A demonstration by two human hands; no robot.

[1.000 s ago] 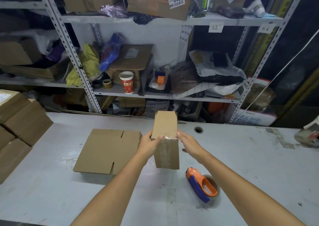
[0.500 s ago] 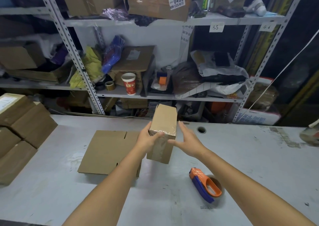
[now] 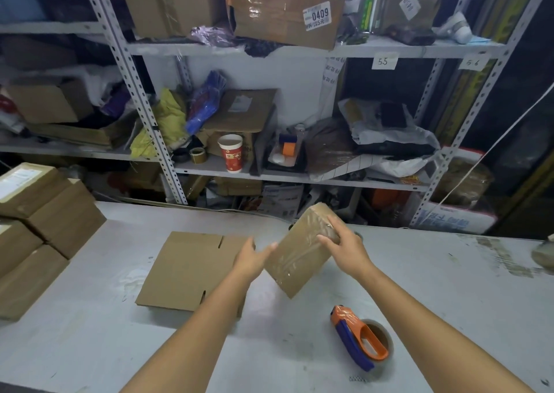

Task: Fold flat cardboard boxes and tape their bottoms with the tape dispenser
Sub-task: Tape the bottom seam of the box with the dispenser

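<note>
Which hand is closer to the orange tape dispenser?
Right. The right hand holds the box just beyond the tape dispenser. The left hand is farther away, off to the left, over the flat cardboard.

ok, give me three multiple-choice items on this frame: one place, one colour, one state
1. Where is the dispenser? A on the floor; B on the table; C in a hand.
2. Its colours? A green and white; B all black; C orange and blue.
3. How is the taped box? A tilted, gripped by the right hand; B upright, untouched; C unfolded flat.

B: it lies on the table with no hand on it.
C: the body is orange with a blue edge.
A: the right hand's fingers curl over its upper end and it leans.
</note>
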